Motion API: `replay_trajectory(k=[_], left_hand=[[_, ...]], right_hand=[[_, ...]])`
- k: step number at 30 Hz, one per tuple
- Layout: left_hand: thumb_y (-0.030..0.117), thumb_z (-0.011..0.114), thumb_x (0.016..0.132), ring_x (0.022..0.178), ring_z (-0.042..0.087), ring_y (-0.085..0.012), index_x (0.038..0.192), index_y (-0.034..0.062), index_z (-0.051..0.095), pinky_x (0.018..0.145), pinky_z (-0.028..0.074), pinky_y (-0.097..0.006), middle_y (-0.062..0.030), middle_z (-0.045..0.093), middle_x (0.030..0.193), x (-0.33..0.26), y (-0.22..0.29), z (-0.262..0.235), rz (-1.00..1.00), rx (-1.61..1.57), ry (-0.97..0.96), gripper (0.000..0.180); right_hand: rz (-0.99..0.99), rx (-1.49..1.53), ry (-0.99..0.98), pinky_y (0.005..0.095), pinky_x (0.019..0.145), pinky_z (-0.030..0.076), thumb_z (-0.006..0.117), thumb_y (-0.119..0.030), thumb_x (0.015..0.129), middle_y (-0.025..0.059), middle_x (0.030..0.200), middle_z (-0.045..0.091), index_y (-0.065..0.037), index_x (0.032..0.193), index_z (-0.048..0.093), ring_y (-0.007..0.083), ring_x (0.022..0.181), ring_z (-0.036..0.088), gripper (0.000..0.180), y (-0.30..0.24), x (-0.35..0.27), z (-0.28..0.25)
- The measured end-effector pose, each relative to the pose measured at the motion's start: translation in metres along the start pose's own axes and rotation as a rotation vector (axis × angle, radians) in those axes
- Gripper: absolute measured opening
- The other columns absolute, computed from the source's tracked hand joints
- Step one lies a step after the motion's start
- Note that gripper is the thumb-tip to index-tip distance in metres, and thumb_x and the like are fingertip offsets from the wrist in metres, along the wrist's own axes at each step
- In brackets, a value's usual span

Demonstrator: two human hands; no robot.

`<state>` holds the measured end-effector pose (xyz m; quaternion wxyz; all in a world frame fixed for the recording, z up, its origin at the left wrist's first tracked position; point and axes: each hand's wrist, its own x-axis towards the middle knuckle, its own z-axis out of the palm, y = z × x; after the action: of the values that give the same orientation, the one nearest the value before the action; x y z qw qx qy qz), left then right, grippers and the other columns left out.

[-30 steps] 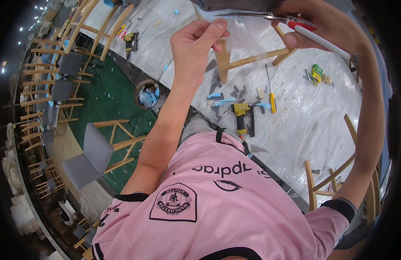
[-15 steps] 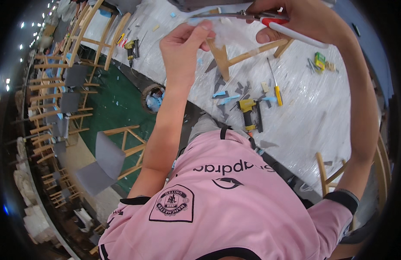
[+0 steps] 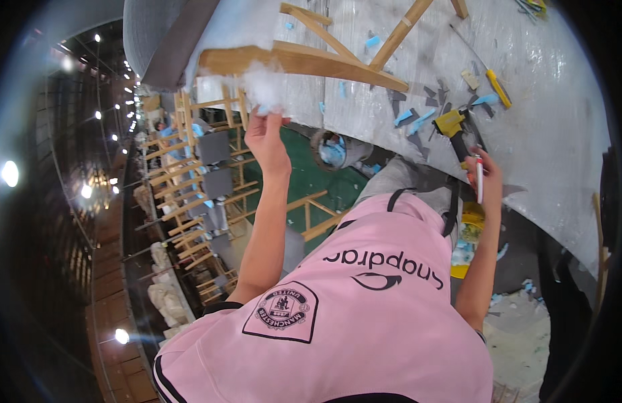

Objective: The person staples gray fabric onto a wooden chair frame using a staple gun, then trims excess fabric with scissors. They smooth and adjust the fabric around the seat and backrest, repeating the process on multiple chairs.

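My left hand (image 3: pixel 268 142) is raised beside the table edge, thumb and fingers pinched on a tuft of white fluffy stuffing (image 3: pixel 264 86). The stuffing reaches up to the wooden frame (image 3: pixel 307 64) of a grey upholstered chair (image 3: pixel 150 40) lying on the table. Whether the tuft is joined to the chair, I cannot tell. My right hand (image 3: pixel 487 176) is lowered at the near table edge, closed around scissors (image 3: pixel 480 180) with red and white handles; their blades are hidden. Right beside that hand lies a yellow and black staple gun (image 3: pixel 453 127).
On the plastic-covered table (image 3: pixel 546 134) lie a yellow-handled screwdriver (image 3: pixel 497 87) and several grey and blue scraps (image 3: pixel 418 121). A bin with blue scraps (image 3: pixel 334 151) stands below the edge. A yellow container (image 3: pixel 466 245) is near my legs. Chairs (image 3: pixel 213 148) line up at left.
My right hand has come down from the stuffing to the near table edge with the scissors. My left hand still pinches stuffing, now beside the chair frame. The view has swung left.
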<state>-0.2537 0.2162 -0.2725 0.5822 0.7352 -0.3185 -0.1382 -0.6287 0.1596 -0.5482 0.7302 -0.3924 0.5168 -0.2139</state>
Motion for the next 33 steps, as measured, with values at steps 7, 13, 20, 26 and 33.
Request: replay_trajectory(k=[7,13,20,26,33], left_hand=[[-0.004,0.055,0.093,0.08,0.063,-0.0113,0.088,0.0062,0.049,0.074,0.056,-0.031,-0.0039,0.065,0.089,0.022,0.039,0.013,0.149,-0.118,0.007,0.013],[-0.007,0.053,0.092,0.075,0.062,-0.012,0.092,0.006,0.05,0.065,0.057,-0.032,-0.0051,0.064,0.09,0.016,0.05,0.018,0.178,-0.172,-0.047,0.013],[-0.01,0.052,0.084,0.079,0.046,-0.0078,0.087,0.0077,0.044,0.073,0.042,-0.022,0.0013,0.046,0.087,0.038,0.021,-0.008,0.299,-0.001,-0.117,0.019],[-0.014,0.053,0.077,0.085,0.041,-0.0067,0.086,0.0079,0.042,0.078,0.036,-0.021,0.0021,0.041,0.089,0.044,0.031,-0.011,0.301,-0.117,-0.293,0.026],[-0.003,0.066,0.084,0.082,0.05,-0.0073,0.091,0.0043,0.055,0.074,0.044,-0.026,-0.001,0.061,0.093,0.027,-0.04,0.001,0.189,-0.005,-0.66,0.015]], right_hand=[[-0.111,-0.896,0.486,0.042,0.094,0.053,0.067,-0.039,0.097,0.0244,0.123,0.069,-0.009,0.141,0.06,0.0363,0.113,0.068,0.054,0.07,0.048,-0.11],[-0.602,-0.456,0.285,0.0363,0.102,0.051,0.072,-0.013,0.093,0.0135,0.129,0.071,-0.007,0.133,0.066,0.0262,0.121,0.067,0.041,-0.156,0.025,0.01],[-1.236,-0.297,0.039,0.0416,0.073,0.057,0.074,-0.028,0.089,0.0122,0.088,0.072,-0.004,0.095,0.07,0.0324,0.086,0.071,0.025,-0.341,-0.051,0.241],[-1.466,-0.305,0.016,0.0439,0.065,0.051,0.071,-0.022,0.092,0.0128,0.084,0.066,-0.006,0.088,0.066,0.0347,0.074,0.065,0.017,-0.352,-0.029,0.283],[-0.96,-0.386,-0.155,0.0396,0.069,0.051,0.069,-0.02,0.094,0.0098,0.088,0.067,-0.006,0.104,0.066,0.0264,0.08,0.066,0.017,-0.223,-0.03,0.232]])
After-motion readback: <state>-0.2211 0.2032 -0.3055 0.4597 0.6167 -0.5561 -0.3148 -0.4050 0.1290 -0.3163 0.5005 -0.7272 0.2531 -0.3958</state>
